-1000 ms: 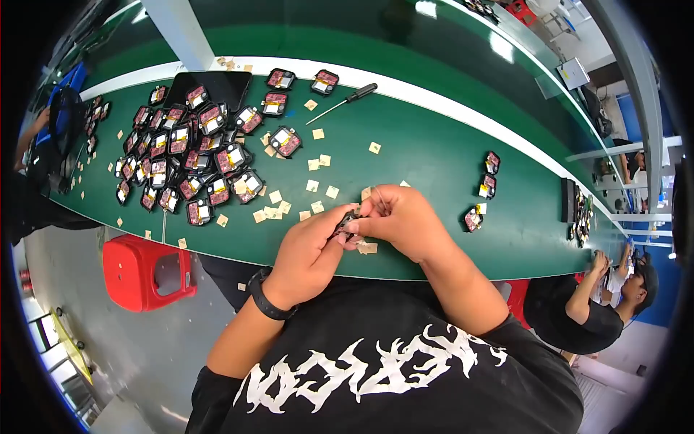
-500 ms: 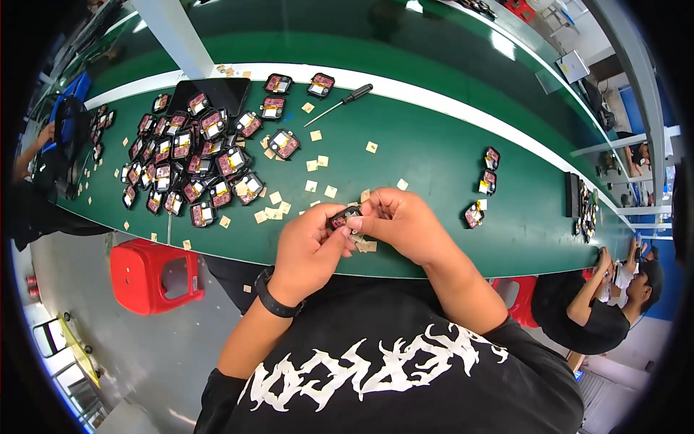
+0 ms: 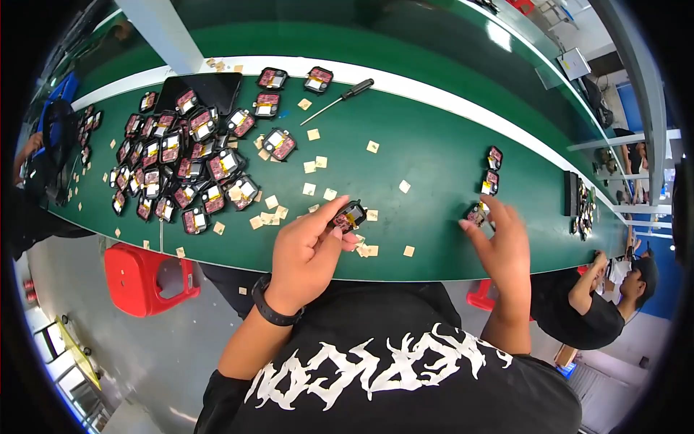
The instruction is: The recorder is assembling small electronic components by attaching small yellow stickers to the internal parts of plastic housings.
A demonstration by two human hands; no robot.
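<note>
My left hand (image 3: 309, 246) holds a small black device casing (image 3: 350, 217) between thumb and fingers above the front of the green table. A reddish circuit board shows inside it. To the right, my right hand (image 3: 504, 242) reaches over another casing (image 3: 476, 213), thumb and forefinger apart on either side of it; whether they touch it I cannot tell. Beyond that hand, two similar casings (image 3: 490, 182) lie in a line. Small pale paper squares (image 3: 369, 251) are scattered beside my left hand.
A large heap of similar casings (image 3: 171, 147) covers the table's left side, near a black tray (image 3: 223, 87). A screwdriver (image 3: 338, 100) lies toward the back. A black box (image 3: 572, 194) and more parts stand far right, where another person (image 3: 589, 293) sits. A red stool (image 3: 137, 278) stands at left.
My right hand has left the casing in my left hand and moved right to the lone casing there. My left hand keeps its casing, now tilted more openly into view.
</note>
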